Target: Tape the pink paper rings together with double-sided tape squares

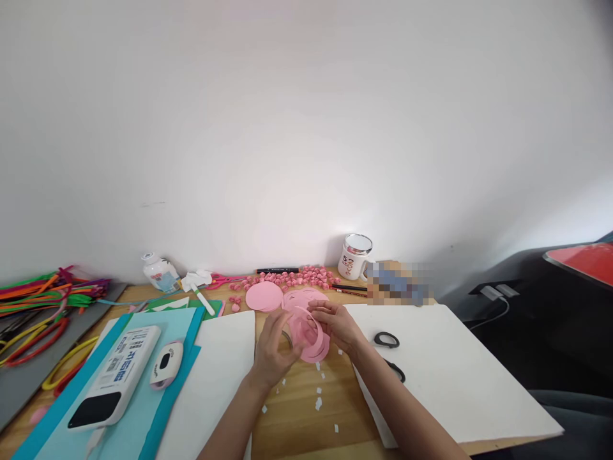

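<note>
**Two hands (275, 351) held a pink loop (319, 332)**

Fingers of the left and right hands grasped the loop from either side — above pink cut-outs (316, 353) on a wooden table (292, 437). White scraps (318, 404) lay nearby; beyond sat pale pink discs (264, 296), small pink pieces (316, 276) and a white mug (352, 265). Black loop handles (387, 346) rested on a white sheet (479, 383), right.

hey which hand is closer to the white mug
Right. The right hand is in front of the white mug and slightly left of it; the left hand is farther away, more to the left and nearer the camera.
</note>
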`<state>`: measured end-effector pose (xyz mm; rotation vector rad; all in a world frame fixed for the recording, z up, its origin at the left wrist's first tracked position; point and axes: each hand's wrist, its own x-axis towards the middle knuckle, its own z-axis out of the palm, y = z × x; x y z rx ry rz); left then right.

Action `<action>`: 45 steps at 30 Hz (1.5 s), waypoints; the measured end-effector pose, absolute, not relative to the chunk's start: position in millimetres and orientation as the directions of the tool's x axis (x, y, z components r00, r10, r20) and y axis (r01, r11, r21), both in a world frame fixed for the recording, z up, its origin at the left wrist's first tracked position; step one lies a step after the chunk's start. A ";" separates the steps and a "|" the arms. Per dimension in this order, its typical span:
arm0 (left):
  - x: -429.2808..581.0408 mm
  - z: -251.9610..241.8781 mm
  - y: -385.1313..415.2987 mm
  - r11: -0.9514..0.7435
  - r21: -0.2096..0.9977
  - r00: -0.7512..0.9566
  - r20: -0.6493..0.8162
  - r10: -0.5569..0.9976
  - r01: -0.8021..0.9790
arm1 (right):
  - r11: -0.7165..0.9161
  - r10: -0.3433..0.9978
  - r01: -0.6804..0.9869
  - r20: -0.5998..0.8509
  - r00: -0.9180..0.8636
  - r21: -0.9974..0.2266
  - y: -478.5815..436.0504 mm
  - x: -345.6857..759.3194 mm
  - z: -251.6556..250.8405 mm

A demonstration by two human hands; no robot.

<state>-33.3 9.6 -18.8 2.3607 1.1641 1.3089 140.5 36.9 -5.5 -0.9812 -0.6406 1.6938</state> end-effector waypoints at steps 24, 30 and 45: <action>-28.7 -5.5 18.4 -0.014 0.970 0.038 0.024 0.999 -0.241 | -0.049 0.995 -0.066 -0.043 -0.089 -0.997 23.2 125.4 -10.9; -27.4 -7.2 19.6 0.127 0.932 0.106 -0.096 0.990 -0.340 | -0.179 0.960 -0.169 -0.135 -0.244 -0.969 30.0 130.5 -15.8; -29.8 -8.7 24.8 0.219 0.931 0.050 -0.214 0.976 -0.290 | -0.164 0.902 -0.135 -0.093 -0.423 -0.977 42.0 135.0 -23.0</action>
